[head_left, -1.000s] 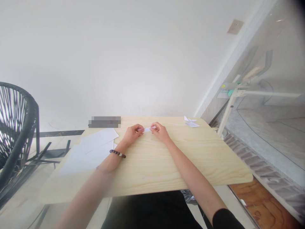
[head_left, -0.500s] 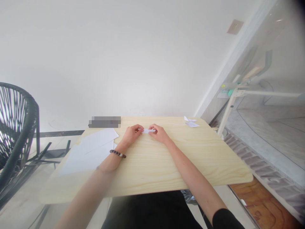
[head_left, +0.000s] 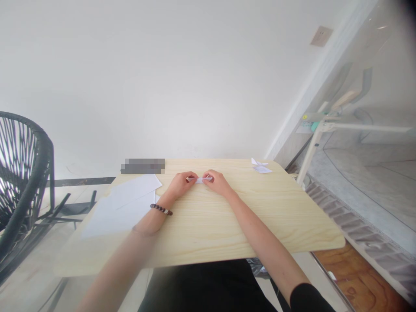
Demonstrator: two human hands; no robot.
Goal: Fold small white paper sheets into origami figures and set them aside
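Observation:
A small folded piece of white paper (head_left: 199, 180) is held between my two hands over the far middle of the wooden table (head_left: 208, 225). My left hand (head_left: 182, 183), with a dark bead bracelet at its wrist, pinches the paper's left end. At the right end, the thumb and fingers of my right hand (head_left: 216, 181) are closed on it too. Only the middle strip and the tips of the paper show; my fingers cover the rest.
White paper sheets (head_left: 130, 210) lie at the table's left. Folded paper shapes (head_left: 261, 167) sit at the far right corner. A blurred-out dark patch (head_left: 143, 166) covers something at the far left. A woven chair (head_left: 45, 151) stands left, and a white wall (head_left: 195, 86) rises behind.
Both hands stay in nearly the same place. My fingers have shifted slightly on the paper, drawing a little closer together, and its ends now angle upward more.

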